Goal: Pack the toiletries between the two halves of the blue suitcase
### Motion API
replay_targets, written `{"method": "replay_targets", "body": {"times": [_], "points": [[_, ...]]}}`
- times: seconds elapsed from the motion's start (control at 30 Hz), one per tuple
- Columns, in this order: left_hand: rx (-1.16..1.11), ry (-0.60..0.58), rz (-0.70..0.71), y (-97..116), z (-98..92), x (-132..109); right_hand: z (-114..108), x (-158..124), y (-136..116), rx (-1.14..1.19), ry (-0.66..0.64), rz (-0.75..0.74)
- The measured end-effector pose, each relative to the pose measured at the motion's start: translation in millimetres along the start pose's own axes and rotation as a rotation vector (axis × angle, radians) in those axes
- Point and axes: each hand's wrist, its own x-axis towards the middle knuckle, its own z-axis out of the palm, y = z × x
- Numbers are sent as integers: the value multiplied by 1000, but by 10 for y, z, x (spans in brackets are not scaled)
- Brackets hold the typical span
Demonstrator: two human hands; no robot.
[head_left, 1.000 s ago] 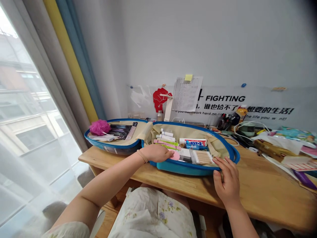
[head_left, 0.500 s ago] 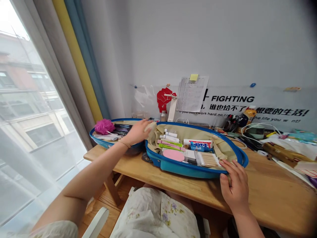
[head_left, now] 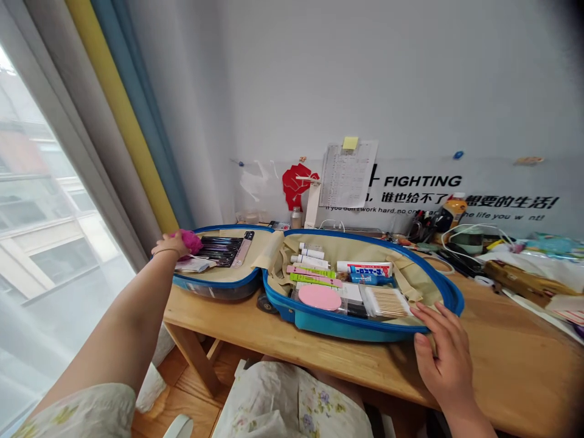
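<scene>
Blue suitcase (head_left: 319, 323) at table's edge (head_left: 219, 333), left grip (head_left: 170, 244) closed on pink pouf (head_left: 194, 241), right grip (head_left: 442, 356) open on rim (head_left: 360, 329)

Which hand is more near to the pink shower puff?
Left. The left hand touches the pink shower puff; the right hand is far from it, at the front rim of the blue suitcase.

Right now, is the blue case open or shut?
Open: the blue case lies flat in two halves, its cotton swabs and tubes exposed.
</scene>
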Motion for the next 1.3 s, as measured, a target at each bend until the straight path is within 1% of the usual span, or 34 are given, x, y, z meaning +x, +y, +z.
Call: {"method": "replay_targets", "body": {"times": [0.1, 0.13, 0.2, 0.27, 0.33, 0.37, 0.43, 0.5, 0.53, 0.6, 0.67, 0.73, 0.8, 0.83, 0.87, 0.93, 1.0, 1.1, 1.17, 1.23, 1.3], "points": [[-36, 110, -261, -19, 102, 8, -6, -6, -2, -1, 2, 16], [-54, 141, -304, -16, 130, -12, -8, -6, -5, -3, -1, 22], [-94, 200, -350, 3, 159, -75, -14, -5, -14, -5, -8, 23], [-140, 264, -367, 49, 134, -144, -18, -1, -23, -7, -10, 16], [-188, 337, -346, 153, 51, -185, -18, 0, -29, -5, -10, 10], [-211, 374, -314, 238, -9, -189, -16, 0, -29, -4, -11, 9], [-247, 439, -223, 493, -153, -172, -11, -2, -26, -5, -11, 11], [-282, 495, -107, 866, -302, -152, -6, -4, -23, -4, -9, 15], [-304, 522, -26, 1092, -368, -153, -4, -3, -23, -2, -7, 17], [-430, 586, 251, 1601, -467, -198, -2, 1, -28, 8, 2, 16], [-517, 559, 484, 2144, -510, -298, -2, 9, -36, 23, 17, 13], [-560, 477, 641, 2669, -492, -434, -2, 18, -44, 29, 23, 13], [-562, 340, 725, 3134, -420, -575, -2, 22, -47, 19, 22, 10], [-554, 303, 754, 3336, -368, -642, -1, 22, -48, 12, 20, 6], [-546, 272, 776, 3515, -309, -703, -1, 20, -47, 6, 17, 4], [-532, 226, 793, 3804, -180, -806, 1, 13, -43, 1, 13, 6], [-524, 187, 792, 4005, -52, -883, 4, 2, -37, 1, 7, 21], [-509, 115, 812, 4161, 109, -950, 8, -11, -29, 5, 7, 36], [-484, 44, 871, 4191, 186, -972, 9, -13, -26, 8, 7, 36], [-458, -27, 971, 4189, 239, -984, 10, -12, -26, 5, 6, 31], [-441, -70, 1075, 4177, 273, -994, 10, -8, -28, 3, 6, 22]]}}
